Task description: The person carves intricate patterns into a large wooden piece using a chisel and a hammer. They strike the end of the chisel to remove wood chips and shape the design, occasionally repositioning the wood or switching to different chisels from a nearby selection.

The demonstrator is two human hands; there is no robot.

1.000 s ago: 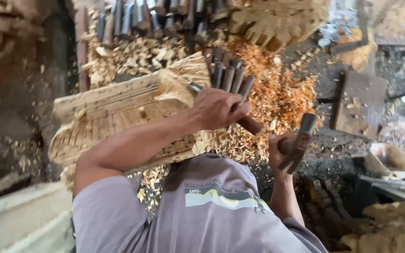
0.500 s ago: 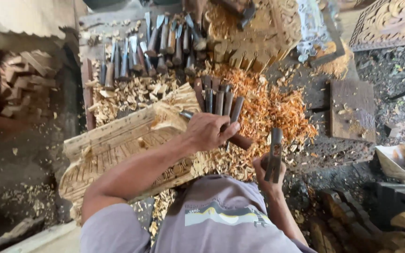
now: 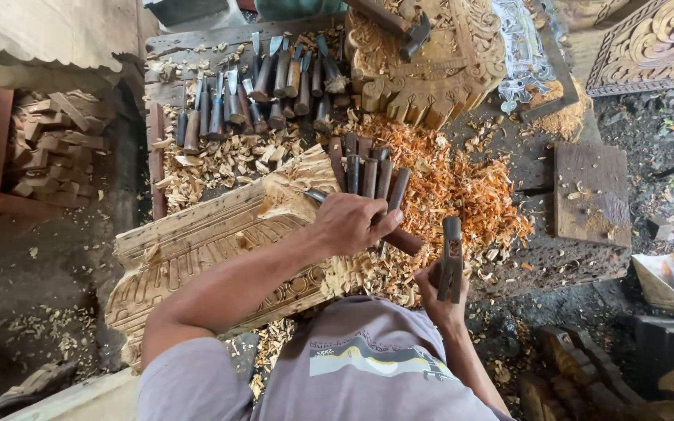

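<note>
My left hand (image 3: 349, 222) is closed around a wooden-handled chisel (image 3: 403, 240). Its blade tip (image 3: 313, 195) rests on the upper corner of a pale carved wood block (image 3: 212, 242) that lies slanted across the bench. My right hand (image 3: 440, 295) grips a metal hammer (image 3: 452, 257), which stands upright just right of the chisel's handle end and a little apart from it. My grey shirt fills the bottom of the view.
Rows of chisels (image 3: 274, 86) lie at the back, with a few more (image 3: 368, 171) beside my left hand. Orange shavings (image 3: 470, 187) cover the bench. A carved panel (image 3: 431, 70) with a hammer (image 3: 399, 23) on it, a board (image 3: 590, 191) and stacked offcuts (image 3: 48, 140) surround the bench.
The hammer has come from a tilt to upright, nearer the chisel handle. My left hand stays on the chisel at the block. The view has shifted to show more of the far bench.
</note>
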